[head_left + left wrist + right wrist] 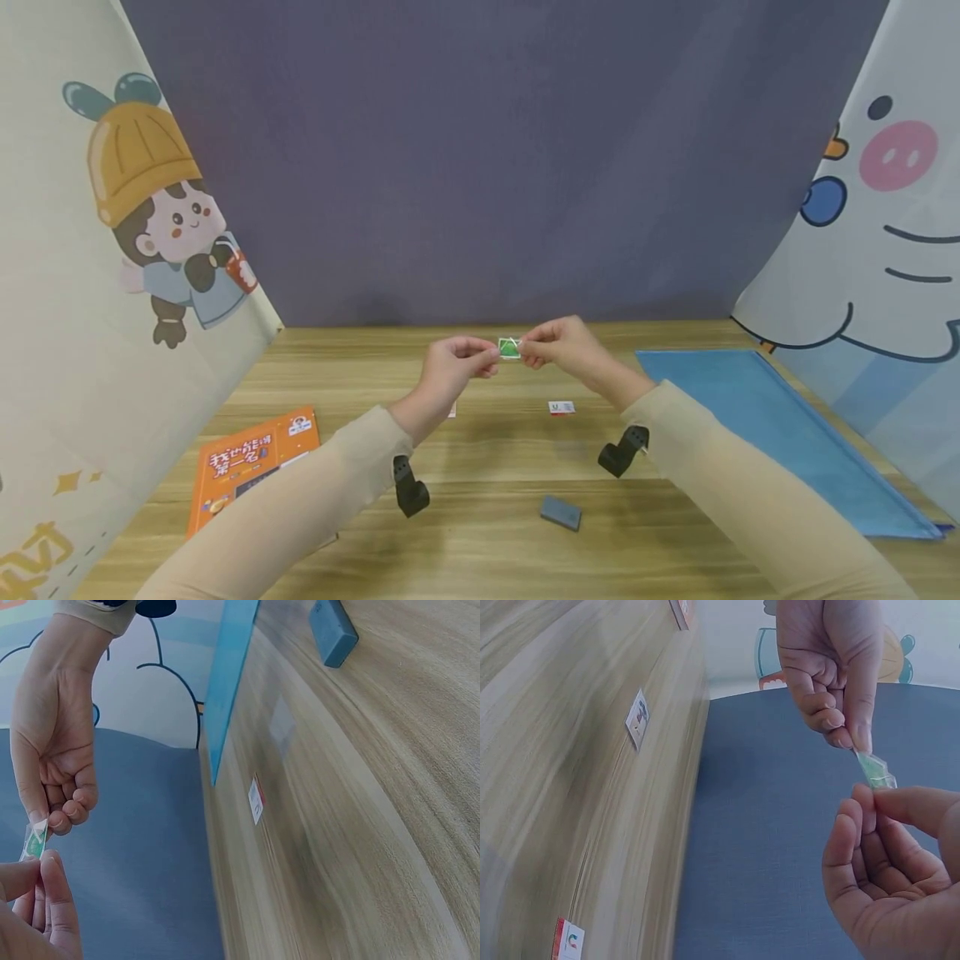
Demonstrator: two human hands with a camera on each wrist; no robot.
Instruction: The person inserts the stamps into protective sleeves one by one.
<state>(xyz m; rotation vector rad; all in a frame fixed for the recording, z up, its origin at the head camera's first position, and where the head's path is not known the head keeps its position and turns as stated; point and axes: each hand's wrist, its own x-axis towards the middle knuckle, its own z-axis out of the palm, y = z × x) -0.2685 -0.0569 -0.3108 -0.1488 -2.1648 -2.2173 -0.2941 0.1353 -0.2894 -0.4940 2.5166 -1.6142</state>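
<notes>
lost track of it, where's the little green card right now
In the head view the green card is above the table's middle, pinched between the left hand and right hand.

Green-white packet [509, 347]; orange booklet [255, 462]; blue cloth [780, 433]; grey-blue block [561, 512]; wood-grain table [487, 542].

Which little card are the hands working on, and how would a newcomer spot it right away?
Start at the wooden table in front of the dark blue backdrop. Above its far middle, the left hand and right hand pinch one small green card in a clear sleeve between them. Unlike the small white cards lying flat on the wood, it is green and held in the air.
</notes>
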